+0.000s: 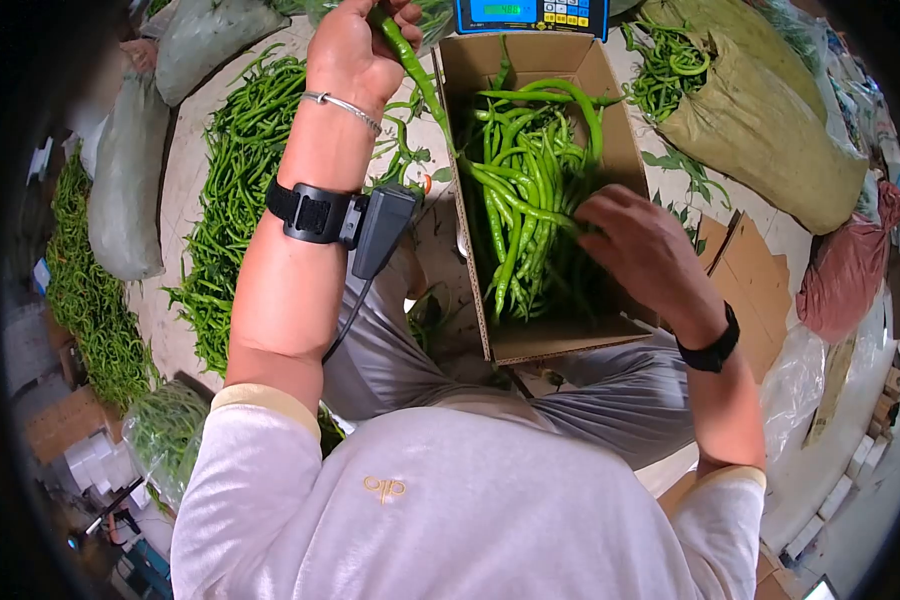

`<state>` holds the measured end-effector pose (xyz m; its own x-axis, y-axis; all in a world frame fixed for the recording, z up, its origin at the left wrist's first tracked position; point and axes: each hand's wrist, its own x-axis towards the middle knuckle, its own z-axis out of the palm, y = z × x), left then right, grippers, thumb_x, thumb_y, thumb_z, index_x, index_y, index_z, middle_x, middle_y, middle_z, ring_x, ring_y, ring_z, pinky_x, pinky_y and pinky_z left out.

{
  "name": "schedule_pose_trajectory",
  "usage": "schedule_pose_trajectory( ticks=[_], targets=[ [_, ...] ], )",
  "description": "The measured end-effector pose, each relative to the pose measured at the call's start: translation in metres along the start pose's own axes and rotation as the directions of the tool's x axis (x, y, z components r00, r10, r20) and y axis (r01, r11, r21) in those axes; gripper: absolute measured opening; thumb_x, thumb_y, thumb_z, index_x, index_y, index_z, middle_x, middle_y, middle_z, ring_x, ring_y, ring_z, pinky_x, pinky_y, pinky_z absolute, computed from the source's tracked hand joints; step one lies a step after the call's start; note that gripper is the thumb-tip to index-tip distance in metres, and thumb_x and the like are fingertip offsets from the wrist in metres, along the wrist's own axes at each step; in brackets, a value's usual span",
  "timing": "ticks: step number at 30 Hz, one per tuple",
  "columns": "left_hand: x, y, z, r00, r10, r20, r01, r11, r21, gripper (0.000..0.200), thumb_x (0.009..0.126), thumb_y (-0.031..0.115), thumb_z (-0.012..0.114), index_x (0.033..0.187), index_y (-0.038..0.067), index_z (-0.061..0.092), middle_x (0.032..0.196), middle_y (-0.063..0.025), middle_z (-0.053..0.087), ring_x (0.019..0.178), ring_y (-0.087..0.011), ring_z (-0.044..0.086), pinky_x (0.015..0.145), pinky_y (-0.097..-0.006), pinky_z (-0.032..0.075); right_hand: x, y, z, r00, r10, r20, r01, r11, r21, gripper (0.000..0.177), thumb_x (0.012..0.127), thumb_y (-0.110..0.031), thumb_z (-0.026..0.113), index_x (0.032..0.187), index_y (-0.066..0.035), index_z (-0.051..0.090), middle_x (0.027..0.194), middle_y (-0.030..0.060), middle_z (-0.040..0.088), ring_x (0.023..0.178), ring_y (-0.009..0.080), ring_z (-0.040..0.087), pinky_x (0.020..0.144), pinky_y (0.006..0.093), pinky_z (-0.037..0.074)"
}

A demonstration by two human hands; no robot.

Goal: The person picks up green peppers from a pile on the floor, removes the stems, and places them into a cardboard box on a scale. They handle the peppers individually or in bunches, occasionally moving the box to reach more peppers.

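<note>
A cardboard box (454,200) stands between my legs with long green peppers (530,190) lying in it. My left hand (355,50), up at the top left of the box, is closed on a long green pepper (410,68) that slants down toward the box's left wall. Over the right side of the box is my right hand (635,240), palm down, its fingers bent and touching the end of a pepper (520,200). Whether those fingers grip it is blurred.
A digital scale (532,14) sits behind the box. Heaped peppers (245,180) lie on the left. Full sacks (760,130) stand at the right, with more sacks (125,190) at far left. Flat cardboard (750,290) lies right of the box.
</note>
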<state>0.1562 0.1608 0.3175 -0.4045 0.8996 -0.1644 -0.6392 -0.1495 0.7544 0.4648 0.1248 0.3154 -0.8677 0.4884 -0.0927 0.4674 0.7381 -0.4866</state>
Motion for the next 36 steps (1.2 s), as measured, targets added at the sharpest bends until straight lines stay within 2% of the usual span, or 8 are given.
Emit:
schedule_pose_trajectory(
  ticks=[3,7,11,18,26,31,34,36],
  targets=[
    [-0.003,0.001,0.004,1.000,0.018,0.011,-0.018,1.000,-0.018,0.012,0.090,0.018,0.053,0.084,0.008,0.056,0.071,-0.0024,0.056,0.062,-0.0164,0.052,0.054,-0.0280,0.043,0.001,-0.006,-0.011,0.938,0.130,-0.321,-0.131,0.991,0.019,0.019,0.081,-0.017,0.059,0.094,-0.004,0.058,0.089,0.0150,0.059,0.083,0.0361,0.058,0.071,0.0431,0.046],
    [-0.001,-0.002,0.009,0.998,0.020,-0.060,-0.019,1.000,0.010,0.011,0.089,0.018,0.055,0.084,0.009,0.056,0.071,-0.0017,0.055,0.062,-0.0158,0.052,0.053,-0.0278,0.043,0.018,0.003,0.001,0.933,0.083,-0.350,-0.107,0.993,-0.050,0.021,0.080,-0.019,0.061,0.095,-0.004,0.058,0.087,0.0162,0.060,0.083,0.0365,0.059,0.070,0.0437,0.047],
    [0.002,-0.001,0.003,1.000,-0.001,0.010,0.001,0.998,-0.055,0.011,0.089,0.017,0.054,0.083,0.008,0.055,0.070,-0.0020,0.055,0.061,-0.0160,0.051,0.052,-0.0281,0.042,0.046,-0.008,0.046,0.937,0.257,0.236,-0.258,0.966,-0.025,0.051,0.077,-0.037,0.066,0.109,0.000,0.055,0.087,0.0235,0.061,0.087,0.0384,0.059,0.074,0.0467,0.046],
    [0.003,0.012,-0.004,0.998,0.045,-0.040,-0.049,0.994,-0.095,0.012,0.090,0.016,0.054,0.082,0.007,0.054,0.071,-0.0040,0.054,0.061,-0.0171,0.050,0.052,-0.0282,0.042,0.078,0.025,0.079,0.965,0.261,0.005,-0.261,0.960,0.098,0.061,0.077,-0.039,0.067,0.119,0.001,0.049,0.107,0.0354,0.051,0.096,0.0447,0.056,0.085,0.0445,0.046],
    [-0.001,0.021,-0.001,0.996,0.027,-0.088,-0.038,0.991,-0.127,0.012,0.089,0.016,0.055,0.081,0.007,0.054,0.070,-0.0036,0.054,0.062,-0.0165,0.051,0.052,-0.0282,0.043,0.110,0.080,0.088,0.818,0.476,-0.322,-0.454,0.879,0.145,0.039,0.076,-0.022,0.061,0.103,0.003,0.049,0.102,0.0282,0.054,0.094,0.0442,0.055,0.082,0.0475,0.047],
    [0.023,0.012,-0.021,0.995,0.075,0.064,-0.063,0.983,-0.171,0.011,0.088,0.015,0.053,0.089,0.005,0.054,0.077,-0.0060,0.057,0.066,-0.0186,0.052,0.054,-0.0280,0.040,0.097,0.039,0.080,0.873,0.385,-0.299,-0.348,0.922,0.170,0.072,0.081,-0.037,0.063,0.135,-0.002,0.031,0.129,0.0357,0.035,0.110,0.0504,0.046,0.092,0.0464,0.043],
    [0.024,0.018,-0.025,0.996,0.048,0.082,-0.029,0.975,-0.220,0.010,0.088,0.015,0.054,0.089,0.005,0.056,0.076,-0.0052,0.057,0.067,-0.0184,0.052,0.054,-0.0275,0.040,0.072,0.006,0.069,0.952,0.092,-0.294,-0.148,0.974,-0.173,0.063,0.079,-0.028,0.063,0.134,-0.012,0.036,0.133,0.0318,0.034,0.106,0.0479,0.049,0.087,0.0460,0.046],
    [0.019,0.018,-0.021,0.998,0.059,0.006,-0.056,0.979,-0.197,0.010,0.087,0.014,0.055,0.089,0.005,0.056,0.076,-0.0050,0.057,0.067,-0.0182,0.051,0.054,-0.0273,0.039,0.058,-0.005,0.060,0.960,0.269,-0.070,-0.276,0.955,-0.106,0.059,0.079,-0.023,0.061,0.133,-0.011,0.039,0.132,0.0312,0.036,0.109,0.0449,0.049,0.090,0.0441,0.044]
  ],
)
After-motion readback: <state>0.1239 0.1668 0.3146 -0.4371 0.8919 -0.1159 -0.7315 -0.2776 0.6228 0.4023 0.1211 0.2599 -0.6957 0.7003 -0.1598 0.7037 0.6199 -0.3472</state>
